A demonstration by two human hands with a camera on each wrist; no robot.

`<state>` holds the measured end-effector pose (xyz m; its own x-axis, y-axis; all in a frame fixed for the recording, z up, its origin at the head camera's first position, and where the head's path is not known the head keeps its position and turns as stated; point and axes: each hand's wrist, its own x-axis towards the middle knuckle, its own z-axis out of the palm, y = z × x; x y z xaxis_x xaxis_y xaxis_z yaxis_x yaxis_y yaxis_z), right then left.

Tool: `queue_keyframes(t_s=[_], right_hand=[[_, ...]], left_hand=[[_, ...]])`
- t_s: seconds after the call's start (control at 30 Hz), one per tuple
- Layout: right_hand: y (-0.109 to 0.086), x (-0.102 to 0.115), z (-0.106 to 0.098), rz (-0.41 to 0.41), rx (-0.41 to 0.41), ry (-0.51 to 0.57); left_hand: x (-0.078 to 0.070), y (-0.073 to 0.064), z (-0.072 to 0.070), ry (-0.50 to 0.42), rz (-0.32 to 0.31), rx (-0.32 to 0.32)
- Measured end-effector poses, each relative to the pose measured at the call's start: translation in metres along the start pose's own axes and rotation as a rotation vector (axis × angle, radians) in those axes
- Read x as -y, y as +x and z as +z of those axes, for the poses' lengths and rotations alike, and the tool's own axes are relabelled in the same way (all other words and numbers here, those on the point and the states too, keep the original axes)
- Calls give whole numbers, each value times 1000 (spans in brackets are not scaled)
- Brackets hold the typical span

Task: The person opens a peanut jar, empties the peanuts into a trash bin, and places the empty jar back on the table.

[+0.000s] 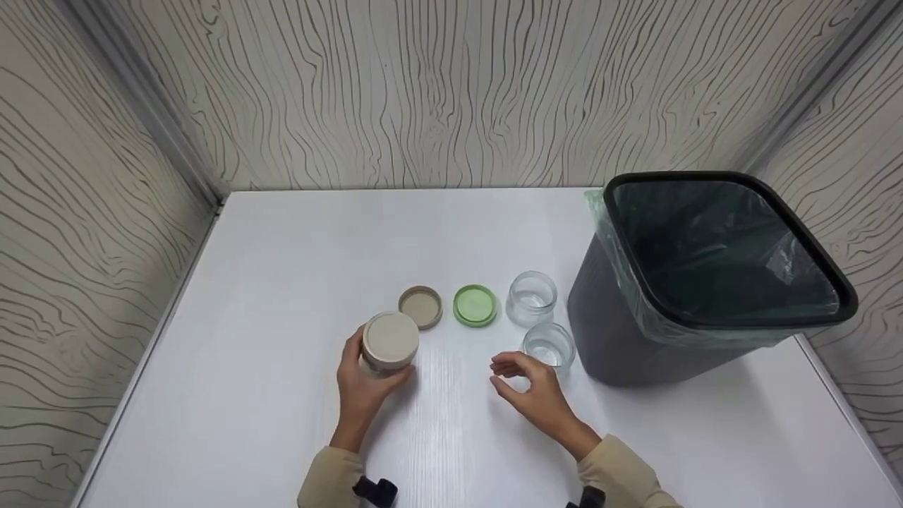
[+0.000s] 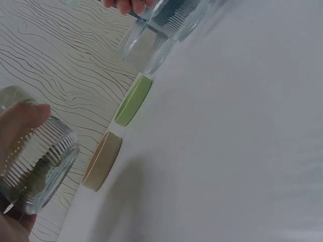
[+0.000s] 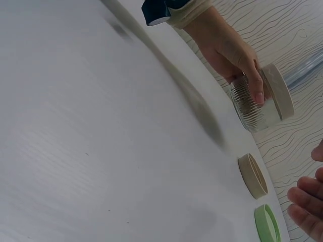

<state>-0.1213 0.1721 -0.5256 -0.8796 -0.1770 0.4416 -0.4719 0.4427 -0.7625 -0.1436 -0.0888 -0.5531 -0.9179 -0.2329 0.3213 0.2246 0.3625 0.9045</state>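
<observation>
My left hand (image 1: 363, 388) grips a ribbed glass jar (image 3: 252, 103) with a cream lid (image 1: 391, 340) on it, held above the table. In the left wrist view the jar (image 2: 43, 166) shows something dark through its clear wall. My right hand (image 1: 536, 395) holds nothing; its fingers are loosely bent, thumb apart from them, just in front of a lidless glass jar (image 1: 549, 344). Behind that jar stands another lidless glass jar (image 1: 531, 296). Left of them lie a green lid (image 1: 475, 305) and a beige lid (image 1: 421, 307), both with their inner sides up.
A tall grey bin (image 1: 607, 331) with a black rim and a thin greenish liner stands on the right, close to the two lidless jars. Wood-patterned panels (image 1: 423, 92) enclose the white table (image 1: 233, 339) at the back and sides.
</observation>
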Motion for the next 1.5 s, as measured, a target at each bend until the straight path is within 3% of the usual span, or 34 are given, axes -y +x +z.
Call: queue_keyframes(t_s=[0.23, 0.5, 0.9, 1.13, 1.5], right_hand=[[2, -1, 2, -29, -16, 3], [4, 0, 1, -16, -9, 23], [5, 3, 0, -8, -19, 47], [12, 30, -2, -3, -34, 45], [6, 1, 5, -8, -17, 28]], left_hand=[[-3, -2, 9, -8, 26, 19], [-9, -2, 16, -46, 17, 76], [-17, -2, 25, -53, 46, 111], [-21, -3, 29, -33, 102, 124], [-22, -10, 34, 13, 199, 163]])
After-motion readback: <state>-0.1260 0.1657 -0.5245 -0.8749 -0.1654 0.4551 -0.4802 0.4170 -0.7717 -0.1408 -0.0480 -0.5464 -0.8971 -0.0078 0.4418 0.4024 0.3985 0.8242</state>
